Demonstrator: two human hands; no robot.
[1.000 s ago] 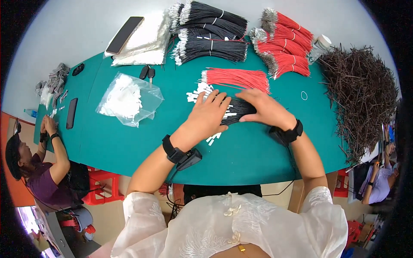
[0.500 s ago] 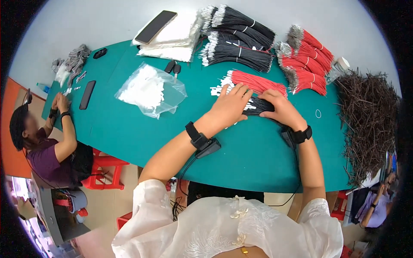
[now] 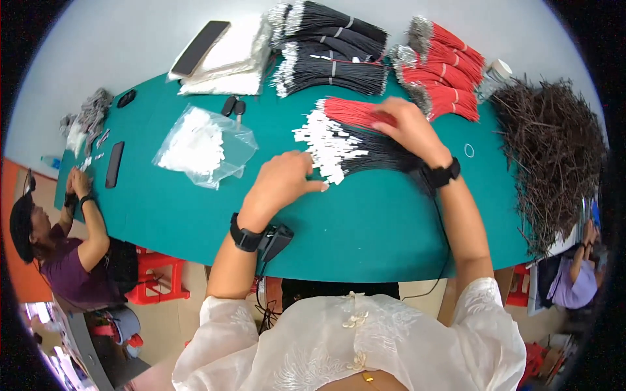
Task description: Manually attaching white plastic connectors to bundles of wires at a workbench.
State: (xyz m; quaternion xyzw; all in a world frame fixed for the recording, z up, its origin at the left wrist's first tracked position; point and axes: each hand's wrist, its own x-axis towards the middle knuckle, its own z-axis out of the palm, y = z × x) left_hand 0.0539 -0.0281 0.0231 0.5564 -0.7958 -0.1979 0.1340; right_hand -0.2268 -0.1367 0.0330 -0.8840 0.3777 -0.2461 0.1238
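Note:
My left hand (image 3: 277, 186) hovers over the table at the left of a pile of wires, thumb stretched out and fingers loosely bent, nothing in it. Beside its thumb lie the white connector ends (image 3: 331, 144) of a loose bunch of black wires (image 3: 385, 153). Along the far side of these rests a bunch of red wires (image 3: 352, 112). My right hand (image 3: 411, 130) is on the red wires, thumb and fingers closing around their right part. The right ends of both bunches are partly hidden under that hand and wrist.
Tied black wire bundles (image 3: 332, 72) and tied red wire bundles (image 3: 450, 72) lie at the back. A clear bag of white connectors (image 3: 195, 146) sits left, near white packs (image 3: 238, 55) with a phone (image 3: 202, 47) on top. Dark brown strands (image 3: 551, 156) heap at right. A co-worker (image 3: 72, 247) sits left.
My left hand has come off the wires and moved left and toward me, uncovering the white connectors. The right hand has shifted left and away from me onto the red wires. The view has shifted slightly.

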